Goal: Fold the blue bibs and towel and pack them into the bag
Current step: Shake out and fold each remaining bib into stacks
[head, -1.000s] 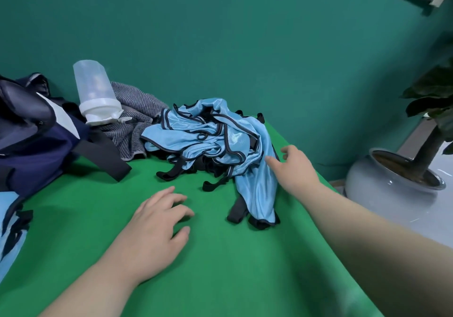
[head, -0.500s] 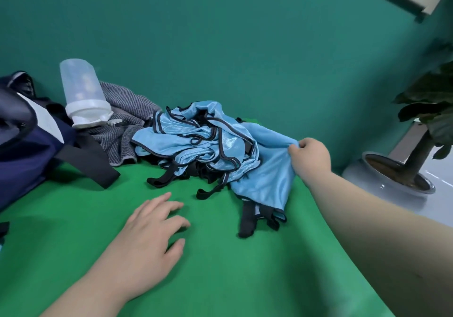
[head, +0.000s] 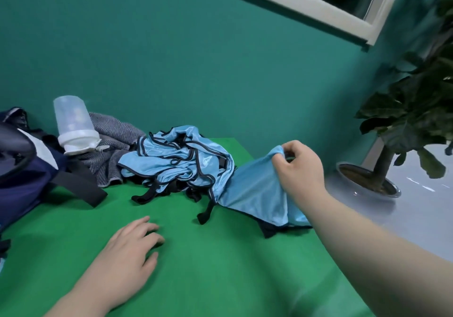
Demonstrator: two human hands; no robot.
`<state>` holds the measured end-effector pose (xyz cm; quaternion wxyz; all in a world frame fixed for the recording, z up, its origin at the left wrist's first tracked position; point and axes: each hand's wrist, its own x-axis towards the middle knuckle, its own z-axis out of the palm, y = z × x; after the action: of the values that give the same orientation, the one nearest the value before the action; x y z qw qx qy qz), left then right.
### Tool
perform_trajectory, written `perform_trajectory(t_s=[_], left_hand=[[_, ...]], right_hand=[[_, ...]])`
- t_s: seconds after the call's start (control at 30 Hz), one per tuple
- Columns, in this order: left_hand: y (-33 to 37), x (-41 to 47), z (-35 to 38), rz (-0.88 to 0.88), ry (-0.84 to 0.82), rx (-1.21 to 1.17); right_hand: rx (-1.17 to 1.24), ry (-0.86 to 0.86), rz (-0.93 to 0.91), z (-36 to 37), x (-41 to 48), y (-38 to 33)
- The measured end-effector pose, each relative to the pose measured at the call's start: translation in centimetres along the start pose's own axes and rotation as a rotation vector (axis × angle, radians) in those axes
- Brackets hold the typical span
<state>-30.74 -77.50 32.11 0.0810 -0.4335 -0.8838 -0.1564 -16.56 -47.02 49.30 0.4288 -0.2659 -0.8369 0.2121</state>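
green table | on it — bag, grey towel, blue bibs, left hand

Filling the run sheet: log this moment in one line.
right hand: pinches blue bib, raised | left hand: rests on green table | bib pile, towel: unfolded

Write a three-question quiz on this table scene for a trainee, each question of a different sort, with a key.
1. True or false: the grey striped towel lies between the navy bag and the pile of blue bibs.
2. The right hand pinches: A) the grey striped towel; B) the navy bag; C) one blue bib, drawn out to the right of the pile.
3. What does the left hand hold?

Key
1. True.
2. C.
3. Nothing: it rests palm-down on the green table cover.
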Motion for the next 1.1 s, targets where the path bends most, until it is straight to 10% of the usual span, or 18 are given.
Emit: perform_trajectory(t_s=[0.43, 1.1], left_hand=[[4.8, -8.4, -2.0, -0.102, 0.007, -0.102], [8.2, -16.5, -5.1, -0.261, -0.001, -0.235]], right_hand=[[-0.107, -0.632, -0.454, 2.8, -21.2, -2.1], [0.098, -0.615, -0.427, -1.6, -27.6, -2.8]])
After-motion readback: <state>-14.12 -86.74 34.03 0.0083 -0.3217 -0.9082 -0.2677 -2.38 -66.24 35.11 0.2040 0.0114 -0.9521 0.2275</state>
